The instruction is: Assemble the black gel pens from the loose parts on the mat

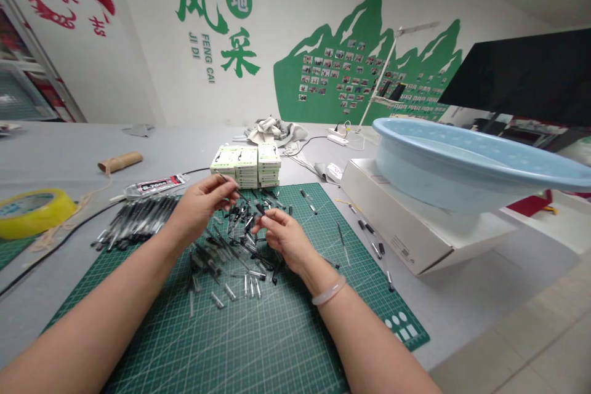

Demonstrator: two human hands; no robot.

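My left hand is closed in a pinch on a thin dark pen refill, which slants down to the right. Opposite it, my right hand pinches a small black pen cap between thumb and fingers. The refill's end and the cap are close together; whether they touch I cannot tell. Below both hands lies a loose heap of pen parts, with black caps, clear barrels and refills mixed. Several short clear pieces lie in front of the heap on the green cutting mat.
Left of the heap lies a row of pens, near yellow tape and a cardboard tube. Small stacked boxes stand behind. At right, a blue basin rests on a white box, with several loose pens alongside.
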